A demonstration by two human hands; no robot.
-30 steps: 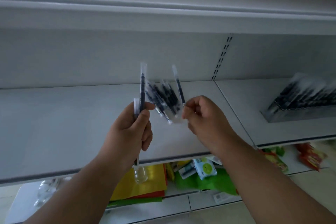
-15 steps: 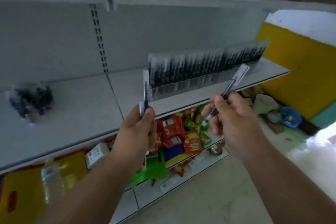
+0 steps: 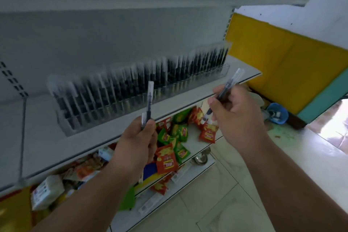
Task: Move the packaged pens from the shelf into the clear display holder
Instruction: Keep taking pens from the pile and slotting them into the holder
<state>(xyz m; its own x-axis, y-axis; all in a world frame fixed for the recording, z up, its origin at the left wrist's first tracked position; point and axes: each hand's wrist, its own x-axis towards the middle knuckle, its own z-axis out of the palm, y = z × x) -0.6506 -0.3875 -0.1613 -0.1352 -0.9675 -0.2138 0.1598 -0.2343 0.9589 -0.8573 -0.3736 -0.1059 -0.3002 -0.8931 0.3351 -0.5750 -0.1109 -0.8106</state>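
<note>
Left grip: my left hand (image 3: 138, 142) is curled round two packaged pens (image 3: 148, 104), upright, kept in reserve.
Right grip: my right hand (image 3: 238, 117) pinches one packaged pen (image 3: 225, 89), tilted toward the shelf's right end, I'd say to slot it next.
Holder: the clear display holder (image 3: 131, 88) runs along the shelf (image 3: 190, 93) near its front edge, nearly full.
Hard to see: the row is blurred; I can't pick out a free slot.
</note>
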